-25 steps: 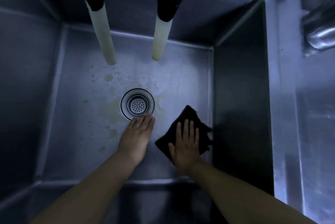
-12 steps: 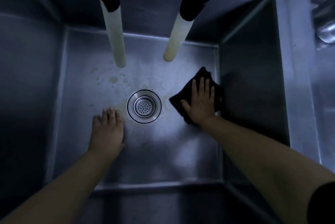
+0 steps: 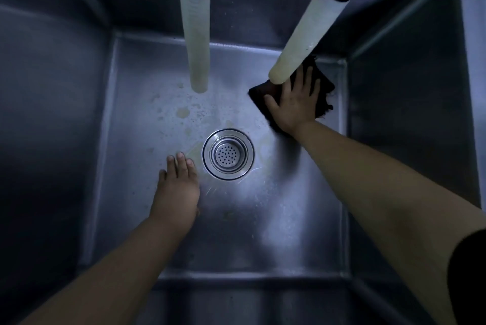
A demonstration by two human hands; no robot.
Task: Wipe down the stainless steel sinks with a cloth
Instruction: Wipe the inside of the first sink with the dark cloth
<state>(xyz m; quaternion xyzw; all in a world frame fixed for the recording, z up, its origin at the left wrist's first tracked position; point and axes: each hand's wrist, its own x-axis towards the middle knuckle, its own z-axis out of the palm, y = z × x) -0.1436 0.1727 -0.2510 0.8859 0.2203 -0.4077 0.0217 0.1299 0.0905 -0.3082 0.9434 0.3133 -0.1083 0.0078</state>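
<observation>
Two bare hands work inside one deep square sink (image 3: 399, 119) of brushed stainless steel; no lettering or brand legible anywhere. Right hand (image 3: 295, 103), fingers straight and spread, presses flat on a dark cloth (image 3: 324, 88) at about 1 o'clock from the drain (image 3: 228, 154), near the far right corner of the basin floor. Cloth is black, soft, rumpled, with a frayed edge on its right side. Left hand (image 3: 176, 190) lies palm down on bare steel at 8 o'clock from the drain, fingers straight and together, holding nothing. Drain is a round, polished strainer with perforated cup. Floor shows pale, yellowish blotches and speckled residue at 11 o'clock. Two cream, ribbed hoses (image 3: 196, 35) hang from above; the right one overlaps the cloth.
</observation>
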